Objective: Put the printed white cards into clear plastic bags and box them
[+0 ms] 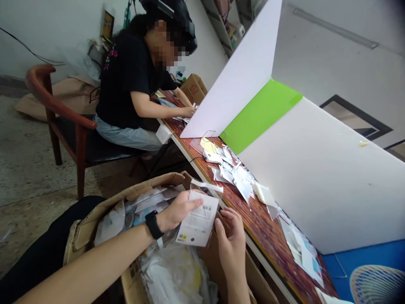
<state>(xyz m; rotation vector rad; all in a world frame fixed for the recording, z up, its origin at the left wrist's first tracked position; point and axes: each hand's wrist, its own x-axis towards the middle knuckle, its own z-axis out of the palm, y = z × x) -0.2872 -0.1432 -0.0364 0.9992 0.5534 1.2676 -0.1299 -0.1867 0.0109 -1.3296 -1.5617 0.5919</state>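
Note:
A white printed card in a clear plastic bag (196, 221) is gripped by my left hand (180, 209), the thumb lying over its face. Small print, codes and a yellow mark show on the card, and the bag's flap sticks out at the top. Close to the bag's right edge is my right hand (232, 240), fingers apart and holding nothing; whether a fingertip touches the bag I cannot tell. Below both hands stands a cardboard box (134, 192) filled with clear and white plastic packets (174, 274).
Along the wooden table (268, 240) lie scattered packets (242, 181) and a white device (212, 157) with a cable. White divider panels (316, 177) stand on it. Beyond, another person (126, 84) works seated on a wooden chair (80, 156). A fan (378, 285) is lower right.

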